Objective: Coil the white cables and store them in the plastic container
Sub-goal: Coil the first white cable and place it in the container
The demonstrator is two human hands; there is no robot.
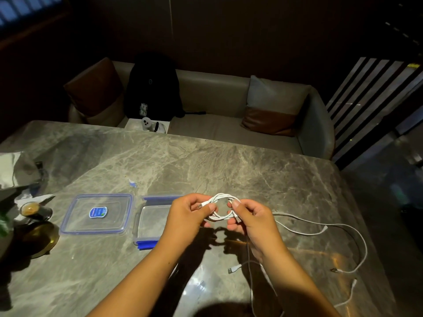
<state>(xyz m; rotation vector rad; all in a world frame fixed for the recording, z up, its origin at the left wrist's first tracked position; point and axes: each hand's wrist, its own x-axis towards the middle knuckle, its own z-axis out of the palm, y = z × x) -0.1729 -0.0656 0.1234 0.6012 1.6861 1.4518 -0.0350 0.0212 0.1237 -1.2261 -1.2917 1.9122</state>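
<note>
Main risk: nothing I could see secured the coil, only two pinches. Left hand pinched its left side, thumb by one cable end. Right hand pinched the right side, with the other end poking down past the fingers. Neither end looked tucked in, so I'd expect the loops to spring open if either grip eased

Second risk: loose cables lay on the table under and beside the right forearm, with a plug close to it. A careless sweep towards the container could snag them and drag them off the near edge, where at least one strand ran out of view

Third: container sat open just beside the left hand and partly hidden by it, with the lid flat on the table to its left. It looked shallow, so a springy coil dropped in loose might pop back out. Cup further left was near the lid and well apart from the hands

Coil itself: thin white cable in a few slightly uneven loops, forming a small round bundle. It was held in the air above the table between both hands, right of the container and not in it yet. Light was too dim to count the loops
</note>
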